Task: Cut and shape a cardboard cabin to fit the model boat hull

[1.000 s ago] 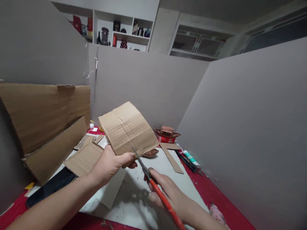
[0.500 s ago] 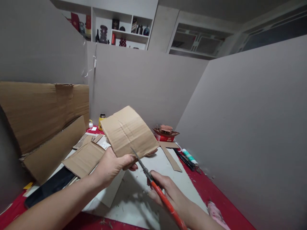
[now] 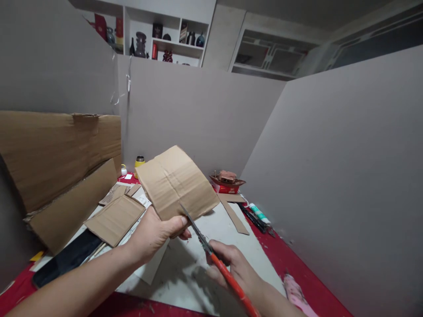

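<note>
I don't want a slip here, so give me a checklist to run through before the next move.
1. Left hand gripping the cardboard piece: ok.
2. Right hand holding the scissors: ok.
3. Left thumb well clear of the blades: not ok, it's close beside them.
4. Cardboard's underside: cannot tell, hidden.
5. Model boat away from the blades: ok, it's farther back.

Dim light, soft shadows, stretched edges

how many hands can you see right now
2: the left hand holds the square-cut cardboard by its near edge, and the right hand grips the red-handled scissors. Both wrists show.
</note>
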{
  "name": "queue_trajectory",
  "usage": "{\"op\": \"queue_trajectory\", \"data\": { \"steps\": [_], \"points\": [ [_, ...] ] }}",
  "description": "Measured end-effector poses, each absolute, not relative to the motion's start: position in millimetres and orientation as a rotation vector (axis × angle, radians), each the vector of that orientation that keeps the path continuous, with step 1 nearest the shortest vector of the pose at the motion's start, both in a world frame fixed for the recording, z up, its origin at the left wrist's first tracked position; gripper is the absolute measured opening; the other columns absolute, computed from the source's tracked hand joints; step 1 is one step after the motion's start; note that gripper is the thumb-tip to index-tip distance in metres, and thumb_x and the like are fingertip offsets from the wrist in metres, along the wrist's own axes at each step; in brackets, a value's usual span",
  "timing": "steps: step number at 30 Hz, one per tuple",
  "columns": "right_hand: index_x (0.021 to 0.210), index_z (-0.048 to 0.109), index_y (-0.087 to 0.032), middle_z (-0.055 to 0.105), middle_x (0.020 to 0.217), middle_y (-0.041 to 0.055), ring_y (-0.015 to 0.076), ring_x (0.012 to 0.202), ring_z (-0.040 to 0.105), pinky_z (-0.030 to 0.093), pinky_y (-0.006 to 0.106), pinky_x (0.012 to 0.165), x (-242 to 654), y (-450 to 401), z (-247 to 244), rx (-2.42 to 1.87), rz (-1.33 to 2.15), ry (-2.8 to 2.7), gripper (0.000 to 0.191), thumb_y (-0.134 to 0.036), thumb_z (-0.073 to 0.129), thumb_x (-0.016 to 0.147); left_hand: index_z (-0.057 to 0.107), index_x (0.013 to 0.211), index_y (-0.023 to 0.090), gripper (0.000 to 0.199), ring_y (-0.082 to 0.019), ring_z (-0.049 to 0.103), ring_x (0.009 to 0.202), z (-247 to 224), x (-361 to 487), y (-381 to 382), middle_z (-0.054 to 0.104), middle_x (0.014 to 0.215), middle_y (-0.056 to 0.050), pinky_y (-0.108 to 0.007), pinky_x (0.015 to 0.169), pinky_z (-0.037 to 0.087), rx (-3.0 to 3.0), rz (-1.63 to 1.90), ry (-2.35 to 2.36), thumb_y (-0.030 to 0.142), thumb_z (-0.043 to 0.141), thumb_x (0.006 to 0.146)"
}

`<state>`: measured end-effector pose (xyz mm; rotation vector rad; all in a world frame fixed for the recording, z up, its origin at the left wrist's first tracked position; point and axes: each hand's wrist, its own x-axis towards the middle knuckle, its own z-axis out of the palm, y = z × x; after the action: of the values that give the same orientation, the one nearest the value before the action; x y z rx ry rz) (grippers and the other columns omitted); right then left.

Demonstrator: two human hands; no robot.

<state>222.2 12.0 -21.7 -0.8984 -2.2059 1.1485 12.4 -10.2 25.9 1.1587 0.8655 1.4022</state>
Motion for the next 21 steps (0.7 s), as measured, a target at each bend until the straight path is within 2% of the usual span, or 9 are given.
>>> {"op": "queue_trajectory", "data": {
  "steps": [5, 8, 12, 15, 17, 21],
  "points": [
    [0.067, 0.038, -0.022, 0.031, 0.060, -0.0068, 0.0099, 0.056, 0.031, 0.031, 0.021, 0.049, 223, 13, -26, -0.910, 1.198, -2.158, 0.024, -0.032, 0.058, 0.077, 0.067, 0.075, 0.012, 0.018, -0.011, 0.058, 0.049, 23, 11, -10, 0.065, 0.055, -0.002, -0.019, 0.048, 0.043, 1.169, 1.383, 0.903, 0.028, 0.074, 0.071],
    [0.067, 0.038, -0.022, 0.032, 0.060, -0.0060, 0.0100, 0.055, 0.032, 0.033, 0.021, 0.049, 223, 12, -24, -0.891, 1.220, -2.128, 0.029, -0.038, 0.059, 0.079, 0.069, 0.078, 0.013, 0.017, -0.013, 0.062, 0.056, 21, 8, -10, 0.068, 0.062, -0.002, -0.023, 0.057, 0.051, 1.168, 1.398, 0.853, 0.028, 0.074, 0.073],
    [0.065, 0.036, -0.022, 0.032, 0.058, -0.0059, 0.0101, 0.054, 0.032, 0.032, 0.022, 0.047, 223, 11, -23, -0.884, 1.233, -2.111, 0.040, -0.050, 0.060, 0.080, 0.071, 0.101, 0.016, 0.030, -0.021, 0.069, 0.090, 23, 1, -6, 0.075, 0.097, -0.006, -0.031, 0.084, 0.055, 1.086, 1.565, 0.831, 0.033, 0.074, 0.077],
    [0.065, 0.035, -0.022, 0.031, 0.059, -0.0062, 0.0098, 0.054, 0.030, 0.031, 0.022, 0.048, 225, 13, -26, -0.879, 1.222, -2.148, 0.044, -0.055, 0.058, 0.082, 0.066, 0.119, 0.016, 0.048, -0.027, 0.065, 0.111, 25, -2, -3, 0.073, 0.114, -0.009, -0.035, 0.094, 0.053, 1.061, 1.613, 0.863, 0.033, 0.078, 0.075],
    [0.068, 0.035, -0.022, 0.032, 0.061, -0.0060, 0.0102, 0.056, 0.030, 0.030, 0.022, 0.050, 228, 15, -27, -0.870, 1.205, -2.196, 0.043, -0.057, 0.054, 0.085, 0.065, 0.121, 0.015, 0.052, -0.028, 0.064, 0.113, 26, -3, -2, 0.073, 0.116, -0.010, -0.036, 0.095, 0.053, 1.080, 1.599, 0.853, 0.034, 0.079, 0.075],
    [0.076, 0.038, -0.021, 0.040, 0.069, -0.0045, 0.0120, 0.063, 0.035, 0.033, 0.024, 0.057, 231, 13, -19, -0.902, 1.103, -2.338, 0.032, -0.047, 0.048, 0.092, 0.069, 0.114, 0.015, 0.043, -0.028, 0.068, 0.106, 23, -1, -2, 0.073, 0.114, -0.011, -0.036, 0.092, 0.055, 1.177, 1.508, 0.829, 0.037, 0.076, 0.078]
  ]
}}
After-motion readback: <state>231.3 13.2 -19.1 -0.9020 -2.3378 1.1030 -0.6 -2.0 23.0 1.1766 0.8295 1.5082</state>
